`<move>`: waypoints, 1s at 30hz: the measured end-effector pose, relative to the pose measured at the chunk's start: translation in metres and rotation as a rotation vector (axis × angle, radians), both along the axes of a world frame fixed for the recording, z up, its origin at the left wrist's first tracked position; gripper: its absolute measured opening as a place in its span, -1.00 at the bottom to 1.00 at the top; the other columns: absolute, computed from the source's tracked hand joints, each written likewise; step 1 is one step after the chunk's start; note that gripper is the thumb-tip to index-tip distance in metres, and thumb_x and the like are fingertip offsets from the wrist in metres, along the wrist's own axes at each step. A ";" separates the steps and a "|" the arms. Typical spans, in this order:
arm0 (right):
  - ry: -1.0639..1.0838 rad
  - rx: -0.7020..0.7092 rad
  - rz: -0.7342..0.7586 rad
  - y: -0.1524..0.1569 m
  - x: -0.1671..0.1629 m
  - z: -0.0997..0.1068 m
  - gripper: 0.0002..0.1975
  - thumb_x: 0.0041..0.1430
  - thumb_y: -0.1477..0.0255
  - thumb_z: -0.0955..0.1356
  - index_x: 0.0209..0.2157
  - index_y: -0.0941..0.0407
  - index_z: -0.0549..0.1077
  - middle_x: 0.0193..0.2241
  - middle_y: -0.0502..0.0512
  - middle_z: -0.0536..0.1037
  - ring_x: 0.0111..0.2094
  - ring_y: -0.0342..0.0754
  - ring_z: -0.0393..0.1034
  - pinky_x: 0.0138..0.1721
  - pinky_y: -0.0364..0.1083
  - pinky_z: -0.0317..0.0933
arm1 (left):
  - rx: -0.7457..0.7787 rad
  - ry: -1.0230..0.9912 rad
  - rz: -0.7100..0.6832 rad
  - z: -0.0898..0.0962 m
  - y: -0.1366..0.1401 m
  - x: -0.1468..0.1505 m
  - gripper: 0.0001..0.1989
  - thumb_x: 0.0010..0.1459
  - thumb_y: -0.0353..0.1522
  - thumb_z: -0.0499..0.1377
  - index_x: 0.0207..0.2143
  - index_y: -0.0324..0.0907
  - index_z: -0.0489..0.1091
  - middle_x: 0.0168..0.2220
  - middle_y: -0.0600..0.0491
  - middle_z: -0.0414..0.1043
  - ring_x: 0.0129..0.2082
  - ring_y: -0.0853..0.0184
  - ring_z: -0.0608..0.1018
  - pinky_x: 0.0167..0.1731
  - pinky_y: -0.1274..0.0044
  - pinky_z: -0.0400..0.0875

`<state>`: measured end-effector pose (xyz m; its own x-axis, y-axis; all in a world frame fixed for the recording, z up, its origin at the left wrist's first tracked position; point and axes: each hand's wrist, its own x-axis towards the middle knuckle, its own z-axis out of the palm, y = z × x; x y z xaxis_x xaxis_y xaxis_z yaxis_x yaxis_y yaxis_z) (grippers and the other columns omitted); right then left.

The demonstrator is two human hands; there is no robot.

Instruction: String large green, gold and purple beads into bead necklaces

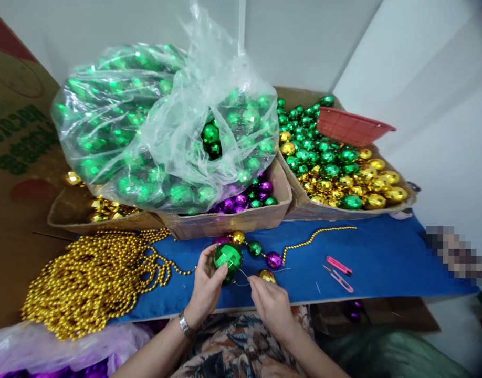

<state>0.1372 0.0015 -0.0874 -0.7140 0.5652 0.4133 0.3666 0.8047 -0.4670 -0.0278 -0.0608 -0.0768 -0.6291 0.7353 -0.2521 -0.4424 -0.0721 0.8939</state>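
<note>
A large faceted green ball (228,257) sits in the fingers of my left hand (208,283), with the thumb across its front. My right hand (270,300) is closed in a pinch on a thin pale string (244,273) that runs from the ball's right side. Just behind the ball lie strung beads: a gold bead (238,237), a smaller green bead (254,248) and a purple bead (274,260). A gold chain of small beads (320,234) trails right from the purple one. Another gold ball (266,276) is partly hidden behind my right hand.
Pink thread snips (338,278) and a pink cutter (339,265) lie on the blue cloth (386,252). A heap of gold bead chain (87,283) covers the left side. Behind stand cardboard boxes (229,223) of beads, a clear bag (166,131) of green balls and a red basket (353,127).
</note>
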 end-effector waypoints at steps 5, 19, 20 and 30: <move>0.014 -0.008 0.005 0.000 0.000 0.003 -0.73 0.35 0.54 0.14 -0.21 0.18 0.44 -0.48 0.10 0.54 -0.46 -0.13 0.47 -0.35 -0.20 0.29 | 0.014 -0.030 -0.017 -0.002 -0.001 -0.001 -0.49 -0.01 -0.24 0.33 -0.01 -0.05 0.28 -0.02 0.00 0.35 -0.21 0.31 0.47 -0.33 0.56 0.39; -0.010 -0.041 0.010 -0.001 -0.001 -0.004 -0.73 0.35 0.54 0.13 -0.19 0.18 0.43 -0.45 0.10 0.55 -0.43 -0.12 0.48 -0.32 -0.19 0.27 | 0.036 -0.044 -0.004 0.000 -0.001 -0.001 -0.51 -0.01 -0.26 0.34 -0.02 -0.05 0.30 -0.03 -0.01 0.35 -0.21 0.32 0.48 -0.32 0.54 0.38; -0.009 -0.044 0.008 -0.001 -0.001 -0.004 -0.74 0.35 0.53 0.13 -0.19 0.18 0.43 -0.45 0.10 0.55 -0.43 -0.12 0.47 -0.32 -0.19 0.27 | 0.042 -0.048 -0.004 0.000 -0.001 -0.002 -0.51 -0.01 -0.27 0.33 -0.01 -0.06 0.30 -0.03 -0.01 0.34 -0.21 0.32 0.48 -0.32 0.55 0.39; -0.004 -0.058 -0.001 -0.001 0.001 -0.002 -0.73 0.36 0.53 0.12 -0.21 0.17 0.43 -0.48 0.06 0.54 -0.47 -0.14 0.46 -0.36 -0.19 0.24 | 0.076 -0.148 -0.055 0.004 -0.003 0.000 -0.50 -0.01 -0.29 0.33 0.00 -0.02 0.29 0.01 0.00 0.32 -0.22 0.33 0.47 -0.31 0.56 0.37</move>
<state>0.1382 0.0007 -0.0899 -0.7148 0.5889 0.3772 0.3696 0.7760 -0.5111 -0.0280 -0.0633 -0.0724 -0.5476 0.7878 -0.2819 -0.5743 -0.1088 0.8114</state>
